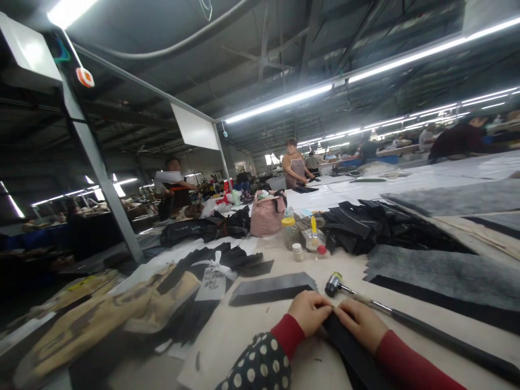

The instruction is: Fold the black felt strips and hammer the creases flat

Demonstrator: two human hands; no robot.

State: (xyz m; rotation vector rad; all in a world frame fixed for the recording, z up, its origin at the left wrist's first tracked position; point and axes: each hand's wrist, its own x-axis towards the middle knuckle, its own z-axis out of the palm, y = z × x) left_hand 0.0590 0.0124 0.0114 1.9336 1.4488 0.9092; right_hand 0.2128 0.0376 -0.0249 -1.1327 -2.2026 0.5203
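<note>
Both hands meet at the far end of a long black strip of material [352, 346] that runs toward me over the table. My left hand [311, 312] pinches the strip's tip from the left, fingers closed. From the right, my right hand [363, 323] grips the same end with thumb and fingers pressed together. Just beyond the right hand lies a hammer [333, 284] with a metal head and a long black handle. A flat grey-and-black piece [272, 288] rests beyond the left hand. Fingertip details at the strip's end are hard to see.
Grey-and-black pieces [442, 271] lie on the right. Farther back stand a yellow-lidded jar [289, 234], a yellow brush [313, 225], a small white-capped bottle [297, 252] and a pink bag [266, 214]. Left are black pieces with a handwritten tag [210, 283]. A person [296, 165] works behind.
</note>
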